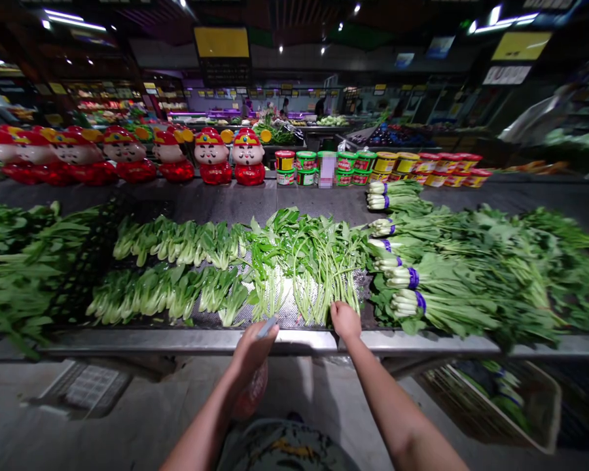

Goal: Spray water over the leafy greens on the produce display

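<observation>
Loose water spinach (314,255) lies in the middle of the vegetable shelf, its leaves at the back and long stems toward me. At the front right of this pile, my right hand (346,320) is closed around stem ends; its fingertips are partly hidden. My left hand (254,345) is closed over the shelf's metal front edge, to the left of the stems. A slim grey object (267,326) sticks out of its grip; I cannot make out its kind. Below that hand hangs a reddish see-through plastic bag (252,392), partly behind the forearm.
Two rows of bok choy (171,291) lie to the left; greens bundled with purple tape (412,278) lie to the right. Red figurine jars (248,157) and stacked tubs (305,168) line the back. Crates (86,386) stand beneath the metal edge (177,343).
</observation>
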Tool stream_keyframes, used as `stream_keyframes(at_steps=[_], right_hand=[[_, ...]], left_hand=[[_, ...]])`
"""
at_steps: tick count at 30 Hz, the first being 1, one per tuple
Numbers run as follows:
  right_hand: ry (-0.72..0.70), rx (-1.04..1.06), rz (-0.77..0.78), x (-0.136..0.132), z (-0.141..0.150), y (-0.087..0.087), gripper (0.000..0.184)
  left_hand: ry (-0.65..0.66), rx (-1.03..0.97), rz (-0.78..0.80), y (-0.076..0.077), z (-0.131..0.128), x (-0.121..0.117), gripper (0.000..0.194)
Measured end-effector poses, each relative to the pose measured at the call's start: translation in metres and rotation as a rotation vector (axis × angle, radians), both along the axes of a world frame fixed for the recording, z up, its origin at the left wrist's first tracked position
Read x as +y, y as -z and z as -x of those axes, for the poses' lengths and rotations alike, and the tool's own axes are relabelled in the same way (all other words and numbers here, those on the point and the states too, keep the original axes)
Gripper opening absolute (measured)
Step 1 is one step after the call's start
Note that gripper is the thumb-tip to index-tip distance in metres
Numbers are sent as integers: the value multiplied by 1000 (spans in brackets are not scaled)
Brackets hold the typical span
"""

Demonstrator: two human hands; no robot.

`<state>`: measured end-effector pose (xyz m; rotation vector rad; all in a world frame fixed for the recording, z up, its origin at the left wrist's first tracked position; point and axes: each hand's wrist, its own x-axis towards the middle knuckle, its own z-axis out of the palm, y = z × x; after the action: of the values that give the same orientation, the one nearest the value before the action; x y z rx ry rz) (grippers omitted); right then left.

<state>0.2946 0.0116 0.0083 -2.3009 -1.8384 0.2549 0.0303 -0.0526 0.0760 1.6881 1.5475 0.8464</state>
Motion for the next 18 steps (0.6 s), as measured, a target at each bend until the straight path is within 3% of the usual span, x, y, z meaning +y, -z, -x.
stream_keyframes(at_steps=[5,10,18], right_hand=[[7,16,-5,0,0,0,43],[9,37,-21,-1,-1,2,42],[17,53,-9,-1,-1,0,42]], left_hand=[[43,-50,9,-13,-8,7,32],[-1,-79,13,-27,-20,18,40],[-94,-73,8,-13,-23,22,40]])
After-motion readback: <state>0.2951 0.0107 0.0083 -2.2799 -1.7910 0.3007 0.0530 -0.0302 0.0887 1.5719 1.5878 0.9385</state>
